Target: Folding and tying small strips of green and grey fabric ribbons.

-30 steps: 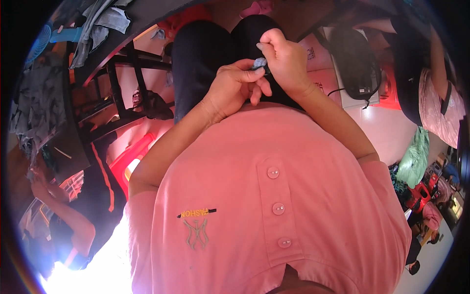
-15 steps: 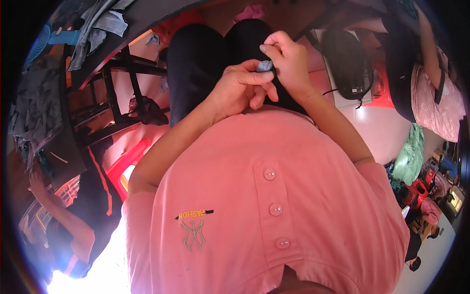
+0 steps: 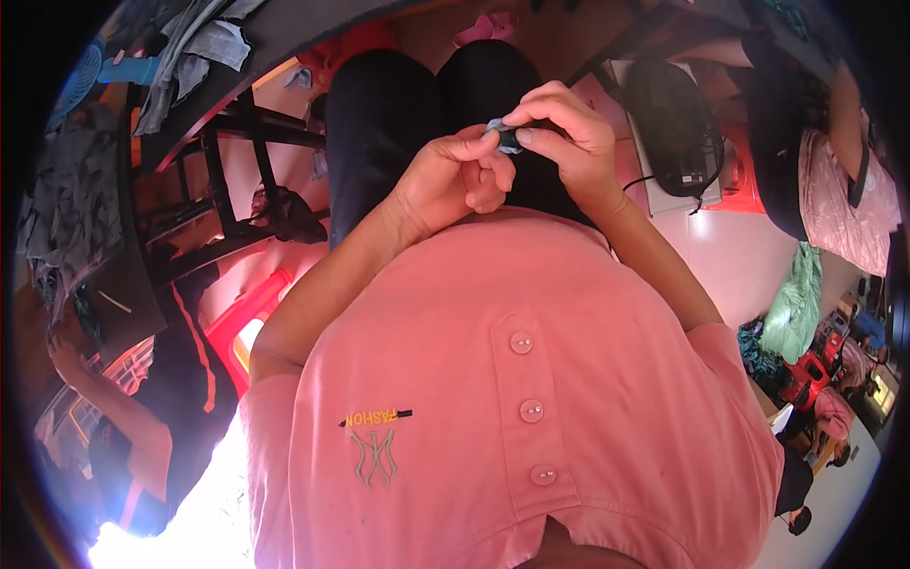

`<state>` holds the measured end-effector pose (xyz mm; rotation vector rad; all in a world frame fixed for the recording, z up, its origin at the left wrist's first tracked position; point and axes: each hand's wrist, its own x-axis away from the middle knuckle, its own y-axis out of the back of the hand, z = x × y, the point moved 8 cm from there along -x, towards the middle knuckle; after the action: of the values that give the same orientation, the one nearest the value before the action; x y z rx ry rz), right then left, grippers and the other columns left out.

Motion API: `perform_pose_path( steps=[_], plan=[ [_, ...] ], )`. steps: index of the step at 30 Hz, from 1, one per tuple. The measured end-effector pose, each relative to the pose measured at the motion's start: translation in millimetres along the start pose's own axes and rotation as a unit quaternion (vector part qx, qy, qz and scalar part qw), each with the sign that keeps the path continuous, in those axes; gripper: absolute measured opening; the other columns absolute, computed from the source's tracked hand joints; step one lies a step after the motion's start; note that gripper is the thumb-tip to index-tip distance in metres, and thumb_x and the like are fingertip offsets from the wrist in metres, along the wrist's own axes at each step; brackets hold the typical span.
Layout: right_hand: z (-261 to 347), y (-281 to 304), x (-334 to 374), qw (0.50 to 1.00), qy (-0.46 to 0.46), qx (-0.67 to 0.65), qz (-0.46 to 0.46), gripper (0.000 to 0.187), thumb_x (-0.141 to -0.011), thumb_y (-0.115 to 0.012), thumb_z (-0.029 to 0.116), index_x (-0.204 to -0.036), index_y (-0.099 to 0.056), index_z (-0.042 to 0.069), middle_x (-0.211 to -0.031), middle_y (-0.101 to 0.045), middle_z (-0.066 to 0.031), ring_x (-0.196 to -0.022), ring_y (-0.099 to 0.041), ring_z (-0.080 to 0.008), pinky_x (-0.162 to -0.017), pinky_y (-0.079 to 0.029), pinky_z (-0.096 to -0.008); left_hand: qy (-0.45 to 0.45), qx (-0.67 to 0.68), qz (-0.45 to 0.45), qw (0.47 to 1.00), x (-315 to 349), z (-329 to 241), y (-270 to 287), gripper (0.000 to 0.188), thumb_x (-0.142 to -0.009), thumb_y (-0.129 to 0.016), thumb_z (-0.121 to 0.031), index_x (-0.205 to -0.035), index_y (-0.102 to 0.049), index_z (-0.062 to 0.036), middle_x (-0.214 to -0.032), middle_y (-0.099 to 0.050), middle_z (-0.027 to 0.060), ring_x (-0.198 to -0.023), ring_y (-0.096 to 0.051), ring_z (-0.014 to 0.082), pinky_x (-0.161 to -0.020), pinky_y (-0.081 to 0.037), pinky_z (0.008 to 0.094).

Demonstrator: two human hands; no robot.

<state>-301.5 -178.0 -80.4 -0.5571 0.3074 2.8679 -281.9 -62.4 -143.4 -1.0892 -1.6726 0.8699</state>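
A: Where is the small blue-grey piece (image 3: 510, 142), and how do you grip it?

B: It is above your dark trousers (image 3: 384, 123), between your two hands. Your left hand (image 3: 455, 180) pinches one side with thumb and forefinger, the other fingers loosely curled. Your right hand (image 3: 573, 142) grasps the opposite side with thumb and forefinger.

A: Why do you hold it like that?

B: Probably because it is so tiny: two opposed pinches steady it within your sight. Your fingers cover much of it, so I cannot tell its full shape.

A: What surrounds you?

B: On your left, a dark frame (image 3: 261, 156) and a red plastic thing (image 3: 246, 313) crowd the floor, under grey cloth strips (image 3: 218, 45). On your right, a rounded black case (image 3: 675, 128) likely limits elbow room.
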Motion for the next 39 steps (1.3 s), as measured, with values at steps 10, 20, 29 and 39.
perform_pose_path(
  steps=[10, 20, 29, 39],
  plan=[
    [-8, 7, 6, 1.0, -0.017, 0.019, -0.015, 0.009, -0.074, -0.064, -0.007, -0.081, -0.063, -0.001, -0.084, -0.061, -0.0051, -0.078, -0.06, -0.0143, -0.069, -0.047, -0.0257, 0.008, 0.013, -0.068, 0.998, 0, 6, 11, 0.016, -0.096, -0.054, -0.023, -0.101, -0.05, -0.009, -0.077, -0.067, 0.0144, -0.048, -0.045, 0.0158, -0.051, -0.032, 0.0311],
    [-7, 8, 16, 0.997, -0.053, 0.052, -0.022, 0.01, -0.076, -0.066, -0.004, -0.085, -0.064, -0.001, -0.085, -0.062, -0.0057, -0.078, -0.06, -0.0148, -0.07, -0.048, -0.0257, 0.015, 0.02, -0.045, 0.999, -2, 9, 10, 0.015, -0.095, -0.056, -0.023, -0.101, -0.052, -0.0096, -0.077, -0.067, 0.0126, -0.048, -0.044, 0.015, -0.052, -0.032, 0.0309],
    [-14, -1, 14, 0.997, -0.06, -0.023, -0.03, 0.01, -0.079, -0.067, 0.0, -0.085, -0.059, 0.0, -0.079, -0.062, -0.0034, -0.072, -0.058, -0.0106, -0.067, -0.047, -0.0254, -0.021, -0.099, -0.107, 0.989, 0, -3, 12, 0.025, -0.096, -0.056, -0.024, -0.109, -0.054, -0.0034, -0.076, -0.064, 0.0123, -0.051, -0.052, 0.0182, -0.052, -0.041, 0.0314],
    [-46, -12, 4, 0.966, -0.253, -0.053, 0.018, 0.016, -0.083, -0.068, 0.016, -0.086, -0.067, 0.0, -0.072, -0.064, -0.0024, -0.07, -0.057, -0.01, -0.065, -0.044, -0.0249, -0.038, -0.148, -0.178, 0.972, -3, -2, 14, 0.017, -0.086, -0.068, -0.01, -0.097, -0.06, -0.0002, -0.07, -0.058, 0.009, -0.051, -0.052, 0.017, -0.048, -0.039, 0.0304]
  ],
)
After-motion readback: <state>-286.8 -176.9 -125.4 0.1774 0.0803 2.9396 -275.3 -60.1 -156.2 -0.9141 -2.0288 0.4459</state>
